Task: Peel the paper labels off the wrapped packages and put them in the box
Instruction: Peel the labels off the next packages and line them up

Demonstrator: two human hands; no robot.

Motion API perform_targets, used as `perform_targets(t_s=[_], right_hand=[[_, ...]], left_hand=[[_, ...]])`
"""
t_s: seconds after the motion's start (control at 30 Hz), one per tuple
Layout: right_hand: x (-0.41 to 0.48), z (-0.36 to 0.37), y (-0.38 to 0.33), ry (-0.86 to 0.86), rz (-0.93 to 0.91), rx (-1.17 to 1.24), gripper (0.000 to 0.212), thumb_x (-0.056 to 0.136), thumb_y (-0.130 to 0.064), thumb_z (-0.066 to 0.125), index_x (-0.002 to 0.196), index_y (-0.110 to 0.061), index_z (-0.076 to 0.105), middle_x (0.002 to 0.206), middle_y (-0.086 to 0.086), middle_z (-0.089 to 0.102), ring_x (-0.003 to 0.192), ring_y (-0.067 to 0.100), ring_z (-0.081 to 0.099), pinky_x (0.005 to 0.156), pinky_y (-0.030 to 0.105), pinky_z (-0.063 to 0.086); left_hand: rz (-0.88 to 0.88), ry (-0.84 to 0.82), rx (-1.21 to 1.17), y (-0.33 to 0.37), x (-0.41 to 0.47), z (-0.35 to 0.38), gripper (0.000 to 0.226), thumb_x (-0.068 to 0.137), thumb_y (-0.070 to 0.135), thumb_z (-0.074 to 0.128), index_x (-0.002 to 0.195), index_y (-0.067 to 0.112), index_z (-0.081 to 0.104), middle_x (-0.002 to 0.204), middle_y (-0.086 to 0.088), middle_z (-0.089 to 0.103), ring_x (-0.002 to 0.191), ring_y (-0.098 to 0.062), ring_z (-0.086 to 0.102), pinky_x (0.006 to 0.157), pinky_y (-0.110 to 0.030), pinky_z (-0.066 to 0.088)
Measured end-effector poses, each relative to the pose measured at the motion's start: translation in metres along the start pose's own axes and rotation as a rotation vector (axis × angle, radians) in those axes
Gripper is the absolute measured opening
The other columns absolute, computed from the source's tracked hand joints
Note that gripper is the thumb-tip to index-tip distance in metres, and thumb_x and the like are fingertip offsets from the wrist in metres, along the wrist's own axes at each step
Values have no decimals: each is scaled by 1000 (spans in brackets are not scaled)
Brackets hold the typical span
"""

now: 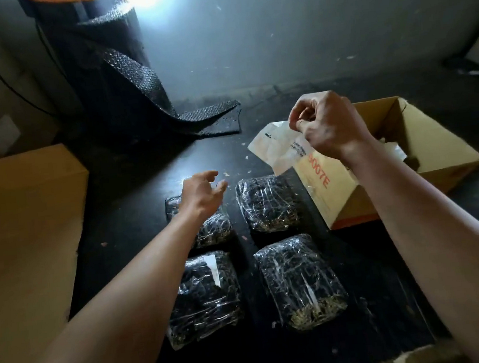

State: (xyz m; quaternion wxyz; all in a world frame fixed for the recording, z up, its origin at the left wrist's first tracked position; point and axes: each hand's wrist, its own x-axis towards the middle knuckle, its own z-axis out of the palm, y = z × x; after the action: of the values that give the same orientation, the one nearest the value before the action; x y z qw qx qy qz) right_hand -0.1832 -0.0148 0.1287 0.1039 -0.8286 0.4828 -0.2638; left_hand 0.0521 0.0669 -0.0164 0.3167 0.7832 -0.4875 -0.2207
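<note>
1. My right hand [329,125] pinches a peeled label [279,148] aloft beside the box [433,145], near the table's [134,191] right edge.
2. My left hand [204,190] hovers slack and empty over a package [211,231].
3. Next, I reckon: drop the label in the box.

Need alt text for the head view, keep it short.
The right hand pinches a peeled paper label next to an open cardboard box. The left hand hovers open above the far-left of four wrapped packages on a dark surface.
</note>
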Motion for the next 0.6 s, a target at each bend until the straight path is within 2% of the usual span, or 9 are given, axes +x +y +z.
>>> perform_targets(t_s=[0.17,0.37,0.5,0.6], right_hand=[[16,-32,71,126,67,-102,10,90,-15,70,86,-24,70,102,7,70,89,20,66,73,32,57],[17,-51,149,239,121,-178,11,93,-10,63,94,-19,69,97,4,74,89,22,69,72,30,54],[9,-38,196,182,197,-153,6,93,-17,66,96,-21,68,98,1,74,91,20,68,73,29,53],[0,-18,225,65,244,-132,15,93,-20,66,107,-24,64,100,-2,74,95,20,70,80,37,58]], left_hand=[[112,-59,-52,86,13,50,50,98,40,63,144,21,57,135,-6,66,120,-19,64,108,-34,48],[130,-175,-120,167,21,131,64,104,46,49,160,27,24,146,-9,56,132,-29,55,104,-40,45],[85,-236,-148,186,24,176,70,105,45,44,162,30,5,150,-20,49,130,-41,52,103,-43,44],[84,-246,-130,185,27,200,71,106,45,43,162,29,2,148,-22,50,128,-44,54,103,-42,44]])
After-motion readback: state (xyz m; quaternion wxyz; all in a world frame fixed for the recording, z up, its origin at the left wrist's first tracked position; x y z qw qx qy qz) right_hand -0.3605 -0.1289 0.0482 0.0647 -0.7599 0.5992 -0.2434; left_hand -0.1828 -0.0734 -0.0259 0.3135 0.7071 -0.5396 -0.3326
